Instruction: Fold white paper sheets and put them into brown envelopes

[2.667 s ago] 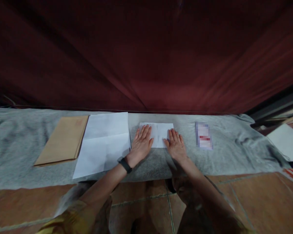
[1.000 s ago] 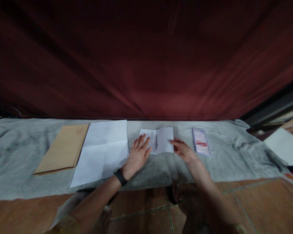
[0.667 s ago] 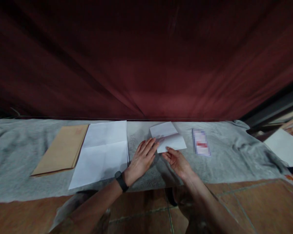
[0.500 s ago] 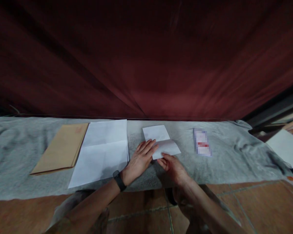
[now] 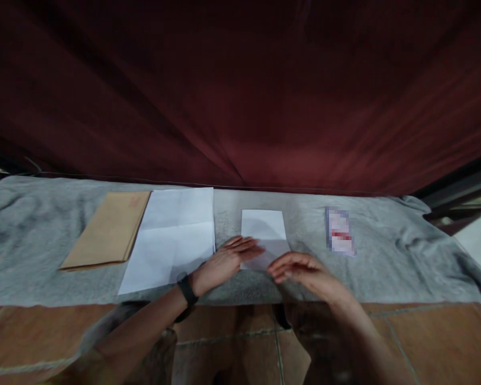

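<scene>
A small folded sheet of white paper (image 5: 264, 222) lies on a grey cloth. My left hand (image 5: 228, 259), a dark watch on its wrist, rests with fingers stretched over the paper's lower left part. At its lower right corner is my right hand (image 5: 300, 270), fingers extended and slightly curved, the thumb apart underneath. Whether those fingertips touch the paper I cannot tell. Left of my left hand lie larger white sheets (image 5: 176, 235) with fold creases.
Brown envelopes (image 5: 108, 230) lie at the left, beside the large sheets. A pixelated pale purple item (image 5: 340, 232) lies to the right. The grey cloth (image 5: 388, 256) spreads beneath everything. Dark red fabric (image 5: 240, 107) hangs behind; tiled floor (image 5: 420, 337) shows in front.
The small paper's lower part, turned askew before, now lies flat and in line. My right hand has let go of its edge and moved slightly right. The view has shifted a little.
</scene>
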Available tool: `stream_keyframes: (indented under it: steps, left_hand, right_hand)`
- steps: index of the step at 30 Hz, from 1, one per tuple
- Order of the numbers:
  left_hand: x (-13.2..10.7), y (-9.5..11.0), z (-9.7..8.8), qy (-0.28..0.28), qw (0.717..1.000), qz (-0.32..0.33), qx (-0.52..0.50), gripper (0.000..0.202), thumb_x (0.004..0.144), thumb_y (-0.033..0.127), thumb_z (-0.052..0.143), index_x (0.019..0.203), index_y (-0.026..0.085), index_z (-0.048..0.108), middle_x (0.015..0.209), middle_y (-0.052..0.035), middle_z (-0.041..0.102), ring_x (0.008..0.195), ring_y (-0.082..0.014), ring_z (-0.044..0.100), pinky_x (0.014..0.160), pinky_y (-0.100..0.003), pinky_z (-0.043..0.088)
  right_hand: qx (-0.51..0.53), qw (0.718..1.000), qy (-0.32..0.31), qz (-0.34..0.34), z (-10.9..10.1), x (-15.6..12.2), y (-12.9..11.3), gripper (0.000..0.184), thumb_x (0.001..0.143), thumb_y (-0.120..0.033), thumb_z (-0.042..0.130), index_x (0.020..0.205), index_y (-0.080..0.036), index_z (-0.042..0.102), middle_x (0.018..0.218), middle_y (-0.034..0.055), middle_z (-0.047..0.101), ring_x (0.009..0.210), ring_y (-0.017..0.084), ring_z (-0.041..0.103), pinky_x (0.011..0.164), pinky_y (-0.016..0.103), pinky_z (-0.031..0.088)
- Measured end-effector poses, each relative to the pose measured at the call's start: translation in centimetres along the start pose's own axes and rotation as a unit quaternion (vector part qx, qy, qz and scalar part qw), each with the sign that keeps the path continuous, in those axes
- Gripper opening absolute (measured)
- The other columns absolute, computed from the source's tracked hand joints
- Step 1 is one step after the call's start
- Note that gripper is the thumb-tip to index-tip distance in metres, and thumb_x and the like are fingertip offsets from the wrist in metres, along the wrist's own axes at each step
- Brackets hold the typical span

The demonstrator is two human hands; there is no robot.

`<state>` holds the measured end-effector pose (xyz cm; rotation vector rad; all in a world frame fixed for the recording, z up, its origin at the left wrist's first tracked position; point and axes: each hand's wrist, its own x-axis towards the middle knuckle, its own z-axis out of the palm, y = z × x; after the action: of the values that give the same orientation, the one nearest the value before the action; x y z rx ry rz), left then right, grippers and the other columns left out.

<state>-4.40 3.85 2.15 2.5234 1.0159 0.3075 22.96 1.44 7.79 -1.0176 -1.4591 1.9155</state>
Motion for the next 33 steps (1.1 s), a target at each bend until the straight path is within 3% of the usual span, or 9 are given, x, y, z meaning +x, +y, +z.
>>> stream_keyframes:
  steps: [2, 3, 6, 9, 14, 19, 23, 26, 33]
  left_hand:
    - [-0.3, -0.1, -0.4, -0.011, 1.000, 0.014, -0.007, 0.084, 0.077, -0.007, 0.047, 0.148, 0.038, 0.047, 0.159, 0.0048, 0.042, 0.150, -0.0135, 0.033, 0.126, -0.039, 0.025]
    - [-0.5, -0.2, -0.6, -0.017, 1.000, 0.020, -0.010, 0.083, 0.078, -0.007, 0.047, 0.148, 0.038, 0.047, 0.159, 0.0048, 0.041, 0.150, -0.0133, 0.032, 0.127, -0.039, 0.024]
    - [-0.8, -0.6, -0.8, -0.025, 0.999, 0.020, -0.018, 0.077, 0.082, -0.002, 0.053, 0.148, 0.036, 0.047, 0.159, 0.0030, 0.041, 0.150, -0.0146, 0.032, 0.127, -0.040, 0.024]
    - [-1.0, -0.8, -0.9, -0.027, 0.999, 0.013, -0.027, 0.066, 0.088, 0.007, 0.059, 0.147, 0.035, 0.049, 0.158, 0.0011, 0.043, 0.149, -0.0157, 0.035, 0.126, -0.040, 0.025]
    - [-0.9, -1.2, -1.1, -0.011, 0.998, 0.002, -0.064, 0.040, 0.095, 0.023, 0.062, 0.133, 0.035, 0.064, 0.148, 0.0009, 0.056, 0.143, -0.0164, 0.046, 0.124, -0.039, 0.031]
    - [-0.2, -2.0, -0.7, 0.027, 0.988, -0.045, -0.148, 0.024, 0.097, 0.033, 0.059, 0.114, 0.027, 0.075, 0.122, -0.0035, 0.074, 0.123, -0.0195, 0.064, 0.110, -0.035, 0.045]
    - [0.8, -2.2, -0.2, 0.086, 0.966, -0.131, -0.208, 0.024, 0.097, 0.035, 0.057, 0.104, 0.022, 0.076, 0.106, -0.0048, 0.078, 0.097, -0.0203, 0.071, 0.089, -0.031, 0.052]
    - [1.9, -2.2, -0.2, 0.123, 0.943, -0.193, -0.242, 0.029, 0.094, 0.039, 0.057, 0.089, 0.017, 0.074, 0.086, -0.0029, 0.075, 0.078, -0.0183, 0.067, 0.072, -0.026, 0.048]
    - [3.9, -1.9, -0.4, 0.192, 0.913, -0.262, -0.246, 0.036, 0.092, 0.042, 0.052, 0.064, 0.019, 0.054, 0.059, 0.0038, 0.049, 0.060, -0.0122, 0.045, 0.057, -0.024, 0.031]
  right_hand:
    - [-0.173, 0.972, 0.140, -0.074, -2.0, 0.2, 0.7, 0.031, 0.090, -0.025, 0.056, 0.116, -0.025, 0.074, 0.124, 0.0078, 0.072, 0.118, 0.024, 0.065, 0.110, 0.045, 0.047]
    - [-0.255, 0.950, 0.155, -0.091, -2.9, 0.3, 1.3, 0.043, 0.088, -0.018, 0.054, 0.126, -0.027, 0.070, 0.136, 0.0056, 0.066, 0.131, 0.024, 0.057, 0.118, 0.049, 0.037]
    - [-0.405, 0.907, 0.079, -0.091, -4.1, 0.4, 3.2, 0.068, 0.081, -0.005, 0.051, 0.143, -0.032, 0.057, 0.155, 0.0000, 0.048, 0.149, 0.022, 0.036, 0.126, 0.051, 0.025]
    - [-0.456, 0.886, 0.011, -0.087, -3.4, 0.5, 4.5, 0.070, 0.082, -0.010, 0.061, 0.146, -0.035, 0.052, 0.161, -0.0015, 0.039, 0.152, 0.022, 0.029, 0.126, 0.050, 0.023]
    - [-0.421, 0.902, 0.014, -0.095, -1.9, 1.0, 4.0, 0.046, 0.090, -0.027, 0.068, 0.135, -0.037, 0.064, 0.151, -0.0001, 0.053, 0.143, 0.024, 0.045, 0.123, 0.048, 0.030]
    - [-0.333, 0.938, 0.046, -0.079, -2.8, 1.7, 3.1, 0.034, 0.090, -0.031, 0.068, 0.123, -0.034, 0.072, 0.135, 0.0001, 0.067, 0.129, 0.025, 0.059, 0.115, 0.045, 0.042]
    - [-0.278, 0.953, 0.114, -0.040, -3.9, 2.7, 3.9, 0.021, 0.087, -0.037, 0.067, 0.101, -0.026, 0.079, 0.101, 0.0020, 0.078, 0.104, 0.027, 0.069, 0.096, 0.041, 0.054]
    - [-0.249, 0.949, 0.191, -0.003, -4.3, 3.8, 4.6, 0.024, 0.084, -0.042, 0.067, 0.076, -0.020, 0.075, 0.073, 0.0017, 0.072, 0.079, 0.024, 0.068, 0.073, 0.033, 0.055]
    - [-0.150, 0.964, 0.220, 0.006, -4.7, 5.1, 4.8, 0.041, 0.083, -0.057, 0.063, 0.089, -0.018, 0.073, 0.080, 0.0026, 0.073, 0.075, 0.019, 0.063, 0.068, 0.028, 0.050]
